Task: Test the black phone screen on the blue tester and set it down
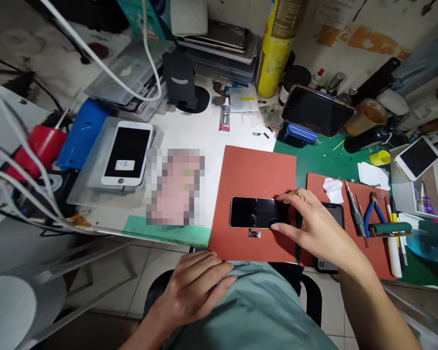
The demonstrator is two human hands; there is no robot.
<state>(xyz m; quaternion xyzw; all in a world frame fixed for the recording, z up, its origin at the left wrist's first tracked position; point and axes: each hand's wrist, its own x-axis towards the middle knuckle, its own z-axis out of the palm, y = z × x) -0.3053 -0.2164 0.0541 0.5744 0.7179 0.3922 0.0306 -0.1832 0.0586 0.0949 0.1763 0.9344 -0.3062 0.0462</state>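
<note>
A dark-screened smartphone (253,212) lies sideways on the red-brown mat (257,172). My right hand (308,218) grips its right end, thumb on the near edge and fingers on the far edge. Just below the phone's near edge, a small shiny metallic piece (254,233) shows on the mat. Close to the mat's front left corner, my left hand (202,284) rests with its fingers stretched out and nothing in it. Partly behind my right wrist lies another phone (336,214) with a dark frame.
At left, a white phone (127,153) lies on a plastic box. A glue tube (224,116) lies behind the mat. A phone (318,111) leans at the back right. Blue-handled pliers (373,214) and a screwdriver (355,209) lie right. White cables (95,58) hang at left.
</note>
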